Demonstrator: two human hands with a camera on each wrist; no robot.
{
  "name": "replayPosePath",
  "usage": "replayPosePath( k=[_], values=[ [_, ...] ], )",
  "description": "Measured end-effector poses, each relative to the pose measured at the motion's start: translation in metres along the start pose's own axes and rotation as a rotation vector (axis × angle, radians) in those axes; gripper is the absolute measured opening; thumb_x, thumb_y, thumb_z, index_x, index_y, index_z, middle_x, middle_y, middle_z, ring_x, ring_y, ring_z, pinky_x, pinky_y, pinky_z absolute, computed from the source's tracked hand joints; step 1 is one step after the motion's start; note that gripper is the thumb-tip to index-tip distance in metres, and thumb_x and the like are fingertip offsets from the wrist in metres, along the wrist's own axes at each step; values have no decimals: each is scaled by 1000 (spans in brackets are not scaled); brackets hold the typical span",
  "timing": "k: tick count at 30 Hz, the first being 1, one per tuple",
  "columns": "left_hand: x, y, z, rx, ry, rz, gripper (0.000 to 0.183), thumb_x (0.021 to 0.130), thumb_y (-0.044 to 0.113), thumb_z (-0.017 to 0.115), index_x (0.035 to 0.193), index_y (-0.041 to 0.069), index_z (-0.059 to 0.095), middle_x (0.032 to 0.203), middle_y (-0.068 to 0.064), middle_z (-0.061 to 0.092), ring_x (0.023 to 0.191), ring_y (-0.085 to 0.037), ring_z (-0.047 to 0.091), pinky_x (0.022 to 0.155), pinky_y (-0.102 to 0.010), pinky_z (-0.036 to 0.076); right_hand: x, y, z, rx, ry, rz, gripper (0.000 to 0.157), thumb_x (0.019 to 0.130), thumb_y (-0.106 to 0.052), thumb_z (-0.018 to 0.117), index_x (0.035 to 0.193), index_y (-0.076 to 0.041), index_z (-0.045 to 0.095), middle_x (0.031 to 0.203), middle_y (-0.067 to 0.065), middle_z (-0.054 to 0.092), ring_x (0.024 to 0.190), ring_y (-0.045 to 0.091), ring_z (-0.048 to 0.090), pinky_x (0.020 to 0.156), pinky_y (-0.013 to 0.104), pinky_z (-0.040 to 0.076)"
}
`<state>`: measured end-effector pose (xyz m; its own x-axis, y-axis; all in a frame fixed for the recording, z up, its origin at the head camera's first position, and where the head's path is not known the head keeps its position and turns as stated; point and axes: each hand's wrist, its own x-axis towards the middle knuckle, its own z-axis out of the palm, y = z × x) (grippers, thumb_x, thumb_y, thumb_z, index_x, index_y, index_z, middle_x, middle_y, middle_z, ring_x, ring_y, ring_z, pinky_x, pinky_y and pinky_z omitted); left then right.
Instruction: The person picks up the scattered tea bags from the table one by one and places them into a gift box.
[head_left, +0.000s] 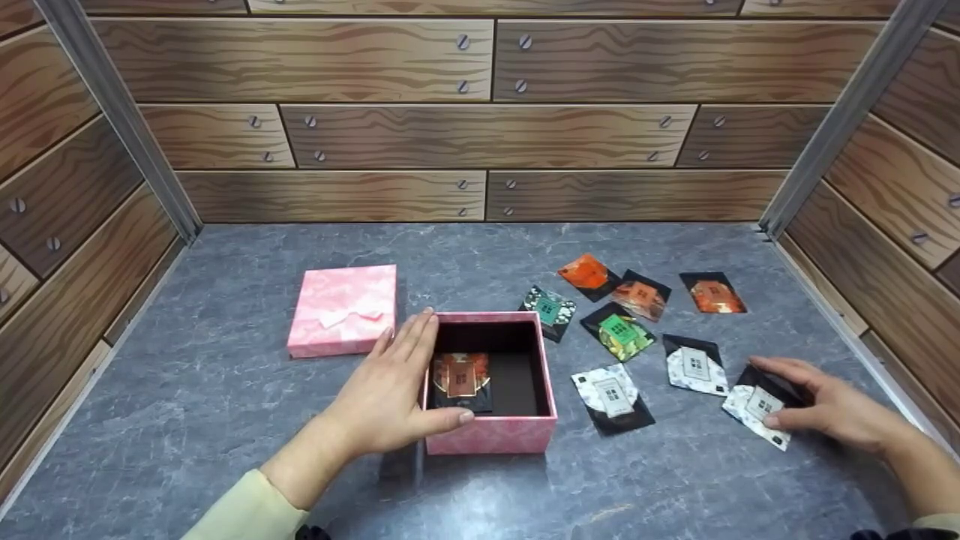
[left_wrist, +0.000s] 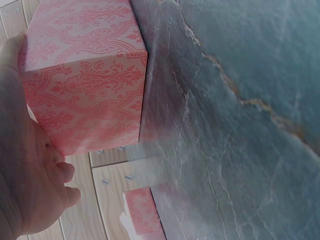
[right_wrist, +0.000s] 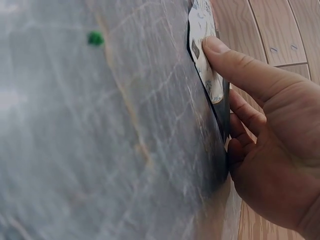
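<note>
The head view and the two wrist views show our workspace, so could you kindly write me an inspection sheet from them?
Surface: grey marbled tabletop, with a bright reflection near the front.
Job's things: open pink box with a sachet visible inside; pink lid with a bow, behind and left of the box; seven loose sachets to the right, plus the white-and-black sachet in hand.
Clutter: nothing seen.
Left hand: against the box's left side, thumb over the near rim.
Right hand: holds the white-and-black sachet, thumb on its face.
Cables: nothing seen.
Surroundings: wood-patterned panels, with grey corner posts.
</note>
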<state>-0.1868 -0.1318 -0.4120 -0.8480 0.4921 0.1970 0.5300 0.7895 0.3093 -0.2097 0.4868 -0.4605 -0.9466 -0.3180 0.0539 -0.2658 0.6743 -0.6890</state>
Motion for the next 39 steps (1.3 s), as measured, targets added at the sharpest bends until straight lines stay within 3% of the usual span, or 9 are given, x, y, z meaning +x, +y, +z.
replayPosePath(
  k=[3,6,13,19,30,34,39],
  values=[
    [0,0,0,2,3,1,127,88,86,55,167,-4,15,175,-21,16,161,-37,20,128,-59,17,-1,2,1,0,16,-13,78,86,-5,86,156,-6,52,140,-28,44,123,-17,38,95,4,32],
    [1,0,0,6,2,0,127,88,86,55,167,-4,15,175,-20,16,161,-37,19,128,-59,19,-1,1,2,24,15,-11,77,86,-4,85,155,-4,51,139,-29,47,121,-13,44,94,6,35],
    [0,0,0,12,0,2,127,88,86,55,167,-5,16,175,-20,17,161,-35,18,128,-58,18,-1,-1,3,87,-6,11,76,89,-1,82,155,0,45,132,-13,60,109,2,60,89,13,48],
    [1,0,0,18,-1,3,127,88,87,54,167,-5,16,175,-20,16,161,-34,17,128,-57,18,1,-2,5,51,37,-24,72,89,0,82,152,1,46,128,-2,63,109,0,59,90,12,45],
    [1,1,0,14,4,2,127,87,87,54,167,-4,16,175,-20,17,161,-33,18,128,-57,19,3,-2,5,-46,94,9,76,89,-3,84,153,-2,45,129,20,61,103,0,58,84,15,46],
    [0,0,0,14,2,-2,127,88,87,53,168,-4,15,175,-20,16,161,-34,18,128,-58,19,4,-2,4,-50,93,18,77,88,-4,84,154,-3,45,129,20,61,102,0,58,84,16,47],
    [0,1,-1,19,1,1,127,88,87,52,167,-4,15,175,-20,16,161,-34,18,129,-57,18,5,-4,5,-44,110,15,77,87,-4,86,154,-4,48,124,11,64,100,1,59,82,16,47]
  ],
)
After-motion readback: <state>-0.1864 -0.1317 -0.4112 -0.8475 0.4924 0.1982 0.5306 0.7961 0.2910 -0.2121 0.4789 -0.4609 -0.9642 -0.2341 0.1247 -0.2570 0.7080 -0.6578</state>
